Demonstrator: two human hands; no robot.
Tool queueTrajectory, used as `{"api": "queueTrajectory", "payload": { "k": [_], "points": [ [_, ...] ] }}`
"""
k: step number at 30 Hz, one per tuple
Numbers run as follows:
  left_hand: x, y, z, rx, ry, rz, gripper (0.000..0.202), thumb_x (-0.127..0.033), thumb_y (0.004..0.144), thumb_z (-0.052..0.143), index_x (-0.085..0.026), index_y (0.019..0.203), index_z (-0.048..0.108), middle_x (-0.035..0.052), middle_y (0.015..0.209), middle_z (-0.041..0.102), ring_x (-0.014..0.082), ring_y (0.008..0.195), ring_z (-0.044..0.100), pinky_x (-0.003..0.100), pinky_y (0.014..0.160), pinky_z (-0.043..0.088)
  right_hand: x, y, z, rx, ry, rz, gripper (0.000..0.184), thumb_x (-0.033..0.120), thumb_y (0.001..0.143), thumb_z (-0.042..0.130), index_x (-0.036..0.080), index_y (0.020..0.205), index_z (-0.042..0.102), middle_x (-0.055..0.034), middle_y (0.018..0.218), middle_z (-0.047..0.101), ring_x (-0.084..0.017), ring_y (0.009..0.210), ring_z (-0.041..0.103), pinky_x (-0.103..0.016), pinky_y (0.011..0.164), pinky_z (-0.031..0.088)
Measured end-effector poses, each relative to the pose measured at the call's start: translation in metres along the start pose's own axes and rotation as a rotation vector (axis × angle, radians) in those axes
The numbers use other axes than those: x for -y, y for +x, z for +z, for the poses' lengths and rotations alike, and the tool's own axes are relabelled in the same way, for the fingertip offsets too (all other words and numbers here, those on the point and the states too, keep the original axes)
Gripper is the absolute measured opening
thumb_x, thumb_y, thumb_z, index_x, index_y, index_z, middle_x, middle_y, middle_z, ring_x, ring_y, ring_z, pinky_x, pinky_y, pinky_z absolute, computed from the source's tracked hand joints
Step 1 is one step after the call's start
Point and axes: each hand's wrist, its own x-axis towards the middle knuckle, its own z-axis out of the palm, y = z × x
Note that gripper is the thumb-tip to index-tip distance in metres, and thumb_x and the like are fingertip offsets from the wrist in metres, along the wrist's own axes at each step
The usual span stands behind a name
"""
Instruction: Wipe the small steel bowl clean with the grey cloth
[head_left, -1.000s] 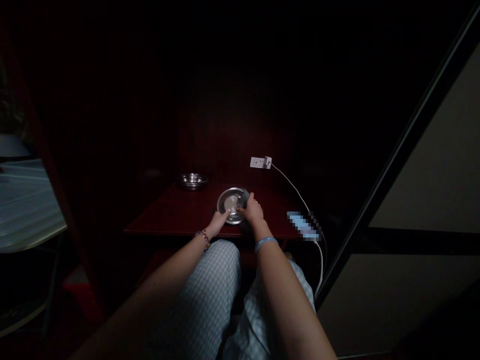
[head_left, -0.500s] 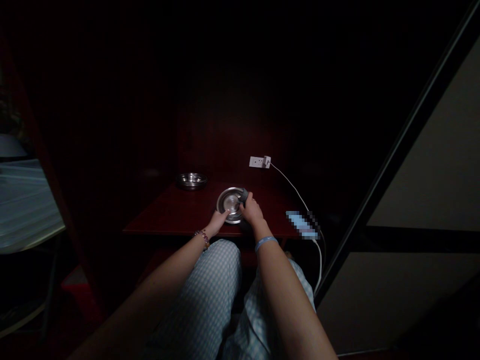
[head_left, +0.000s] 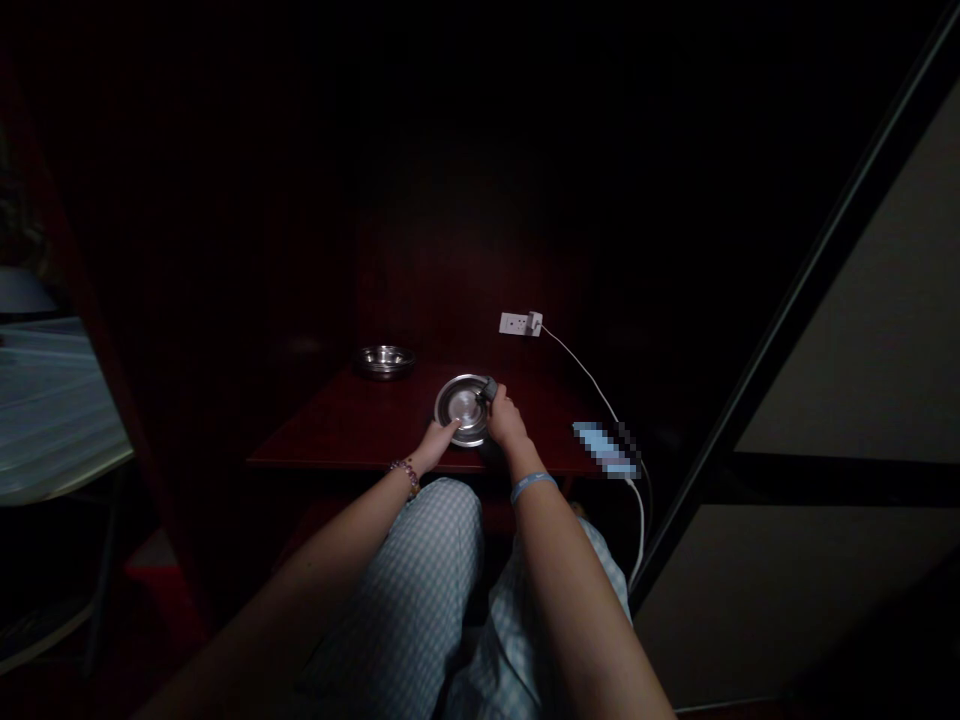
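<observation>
A shiny metal bowl [head_left: 463,408] is held tilted above the front part of the dark red tabletop [head_left: 337,425]. My left hand [head_left: 437,442] grips its lower left rim, thumb over the inside edge and fingers hidden underneath. At the bowl's right rim, my right hand [head_left: 507,416] is closed on a dark grey cloth [head_left: 490,388], which touches the inner wall. Farther back on the left stand several stacked metal bowls [head_left: 384,361].
A white wall socket [head_left: 517,324] holds a charger, with a white cable [head_left: 592,380] running down to a blurred-out phone [head_left: 606,450] at the right. My knees in checked trousers [head_left: 442,530] sit against the table edge. A pale slatted surface [head_left: 56,410] lies far left.
My right hand has slid the cloth slightly up and outward along the bowl's right rim. My left hand keeps its hold, and the bowl has barely shifted.
</observation>
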Motion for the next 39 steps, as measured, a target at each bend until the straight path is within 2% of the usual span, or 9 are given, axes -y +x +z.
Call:
{"api": "queueTrajectory", "payload": {
  "k": [3,8,11,19,24,30,32,36,39],
  "points": [
    [0.0010,0.0007,-0.0003,-0.003,-0.003,0.000,0.031,-0.021,0.069,0.083,-0.012,0.097,0.074,0.0158,0.112,0.076,0.0316,0.121,0.065,0.047,0.115,0.039,0.0003,-0.0003,-0.0003,-0.005,-0.018,-0.002,0.041,0.019,0.102,0.040,0.010,0.142,0.036,-0.0224,0.132,0.062,-0.029,0.118,0.066,-0.037,0.097,0.049],
    [0.0033,0.0025,-0.0013,0.001,-0.010,-0.028,0.031,-0.022,0.069,0.083,-0.011,0.096,0.073,0.0163,0.107,0.077,0.0313,0.113,0.069,0.047,0.112,0.043,-0.0004,-0.0015,-0.0016,0.012,-0.043,-0.007,0.055,0.021,0.095,0.058,0.011,0.143,0.033,-0.0220,0.133,0.061,-0.028,0.119,0.066,-0.034,0.096,0.049],
    [0.0042,0.0031,-0.0022,0.005,-0.006,-0.025,0.032,-0.024,0.067,0.084,-0.012,0.094,0.073,0.0150,0.105,0.078,0.0311,0.113,0.069,0.048,0.111,0.043,-0.0005,-0.0022,-0.0027,0.019,-0.045,-0.007,0.057,0.020,0.093,0.061,0.010,0.142,0.034,-0.0216,0.133,0.062,-0.027,0.120,0.065,-0.032,0.096,0.049],
    [0.0037,0.0028,-0.0023,0.015,-0.014,-0.020,0.035,-0.025,0.066,0.085,-0.011,0.095,0.074,0.0143,0.102,0.078,0.0306,0.111,0.069,0.047,0.111,0.043,-0.0018,-0.0011,-0.0012,0.008,-0.055,-0.011,0.061,0.021,0.093,0.061,0.010,0.145,0.031,-0.0225,0.133,0.062,-0.029,0.121,0.065,-0.034,0.097,0.050],
    [0.0032,0.0027,-0.0017,0.020,-0.018,-0.011,0.033,-0.026,0.066,0.085,-0.013,0.093,0.074,0.0140,0.102,0.078,0.0310,0.112,0.069,0.048,0.111,0.042,-0.0022,-0.0006,-0.0003,0.000,-0.042,-0.020,0.053,0.023,0.096,0.054,0.010,0.143,0.034,-0.0226,0.132,0.063,-0.030,0.120,0.066,-0.036,0.098,0.050],
    [0.0030,0.0028,-0.0021,0.013,-0.025,-0.018,0.032,-0.025,0.066,0.085,-0.013,0.093,0.074,0.0135,0.102,0.078,0.0303,0.112,0.069,0.047,0.111,0.043,0.0001,-0.0005,-0.0009,-0.017,0.002,-0.009,0.053,0.043,0.100,0.049,0.011,0.141,0.037,-0.0231,0.132,0.063,-0.033,0.121,0.065,-0.038,0.099,0.050],
    [0.0027,0.0026,-0.0022,0.010,-0.027,-0.026,0.031,-0.024,0.066,0.085,-0.012,0.093,0.073,0.0140,0.103,0.078,0.0302,0.111,0.069,0.047,0.110,0.043,0.0009,0.0000,-0.0010,-0.013,0.008,-0.003,0.051,0.045,0.102,0.045,0.011,0.140,0.038,-0.0238,0.132,0.063,-0.033,0.119,0.066,-0.040,0.099,0.050],
    [0.0019,0.0019,-0.0017,-0.004,-0.020,-0.012,0.032,-0.023,0.066,0.084,-0.013,0.094,0.073,0.0133,0.105,0.078,0.0292,0.111,0.069,0.045,0.110,0.044,0.0005,0.0011,-0.0004,-0.007,-0.016,0.009,0.042,0.034,0.105,0.036,0.011,0.140,0.037,-0.0238,0.131,0.063,-0.031,0.117,0.067,-0.039,0.097,0.050],
    [0.0013,0.0012,-0.0013,0.001,-0.024,-0.005,0.033,-0.023,0.066,0.085,-0.013,0.095,0.073,0.0132,0.106,0.078,0.0295,0.113,0.069,0.045,0.111,0.043,-0.0009,0.0008,0.0001,-0.002,-0.054,0.002,0.045,0.024,0.101,0.045,0.011,0.143,0.034,-0.0227,0.132,0.063,-0.029,0.119,0.066,-0.036,0.096,0.050]
  ]
}}
